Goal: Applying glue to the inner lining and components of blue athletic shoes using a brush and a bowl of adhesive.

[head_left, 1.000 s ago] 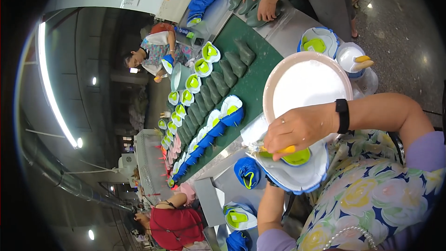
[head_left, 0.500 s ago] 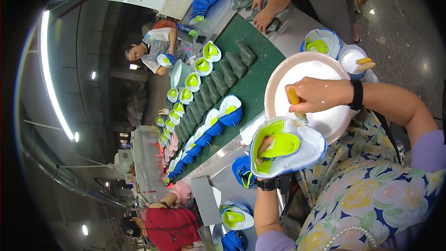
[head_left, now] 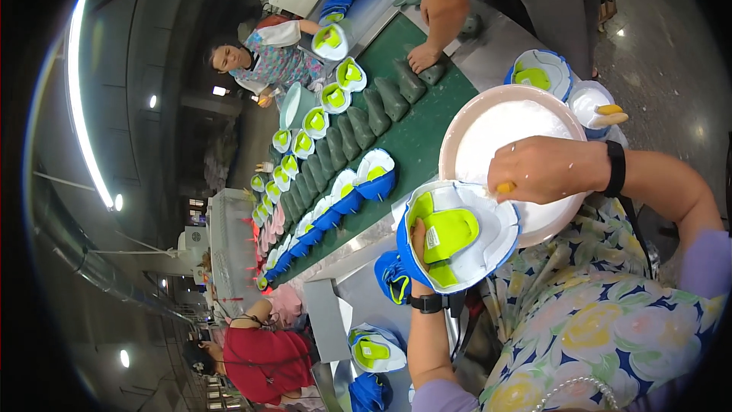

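Note:
My left hand (head_left: 418, 241) grips a blue and white shoe upper (head_left: 494, 250) with a bright lime insole piece; its fingers show at the upper's left side, the rest is behind it. In my closed right hand (head_left: 540, 168) is a brush (head_left: 505, 187); only its yellow handle end shows, and the bristles are hidden. That hand is over the near part of a pale pink basin (head_left: 451, 131) of white liquid, at the white inner edge of the upper. Whether the bristles touch the upper, I cannot tell.
A green conveyor belt (head_left: 450, 95) carries rows of grey shoe lasts (head_left: 360, 128) and blue-white uppers (head_left: 375, 175). Beyond the basin are another upper (head_left: 540, 72) and a white container with yellow-handled brushes (head_left: 591, 103). A co-worker's hand (head_left: 423, 57) touches a last; other people stand along the belt.
My right hand has moved right and slightly down, its brush now at the upper's edge. The upper has shifted slightly left. At the far side, a co-worker's hand has reached onto the belt's lasts.

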The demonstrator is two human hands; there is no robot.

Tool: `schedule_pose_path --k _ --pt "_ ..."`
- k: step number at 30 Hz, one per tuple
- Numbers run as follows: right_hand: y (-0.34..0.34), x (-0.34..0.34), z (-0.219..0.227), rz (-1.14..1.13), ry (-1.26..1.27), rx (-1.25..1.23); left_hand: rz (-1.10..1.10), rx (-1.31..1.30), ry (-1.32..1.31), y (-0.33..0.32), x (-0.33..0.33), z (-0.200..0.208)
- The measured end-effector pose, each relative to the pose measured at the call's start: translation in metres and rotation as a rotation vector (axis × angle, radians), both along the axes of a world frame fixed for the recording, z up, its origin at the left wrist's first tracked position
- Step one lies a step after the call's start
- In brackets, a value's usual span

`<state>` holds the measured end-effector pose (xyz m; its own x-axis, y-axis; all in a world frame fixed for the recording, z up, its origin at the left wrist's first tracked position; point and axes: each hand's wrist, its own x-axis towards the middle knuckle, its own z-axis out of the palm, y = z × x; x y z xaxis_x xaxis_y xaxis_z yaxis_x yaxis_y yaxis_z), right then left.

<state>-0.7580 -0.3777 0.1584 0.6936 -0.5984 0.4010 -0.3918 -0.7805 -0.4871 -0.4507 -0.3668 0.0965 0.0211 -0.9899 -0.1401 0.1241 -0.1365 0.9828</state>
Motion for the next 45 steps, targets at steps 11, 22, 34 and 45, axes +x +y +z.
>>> schedule_pose_path --k 11,22,34,45 --pt "-0.025 -0.001 -0.004 -0.283 -0.382 0.108 0.131 -0.304 -0.237 -0.063 0.05 -0.024" --pt "-0.01 -0.023 -0.025 -0.427 -0.373 0.523 0.107 0.125 0.121 -0.243 0.066 -0.138" --pt "-0.007 0.04 -0.034 -0.272 -0.252 0.571 -0.403 -0.004 -0.738 -0.05 0.215 0.026" --pt "-0.015 -0.01 -0.023 -0.313 -0.045 0.225 0.07 0.142 -0.88 0.006 0.24 -0.063"
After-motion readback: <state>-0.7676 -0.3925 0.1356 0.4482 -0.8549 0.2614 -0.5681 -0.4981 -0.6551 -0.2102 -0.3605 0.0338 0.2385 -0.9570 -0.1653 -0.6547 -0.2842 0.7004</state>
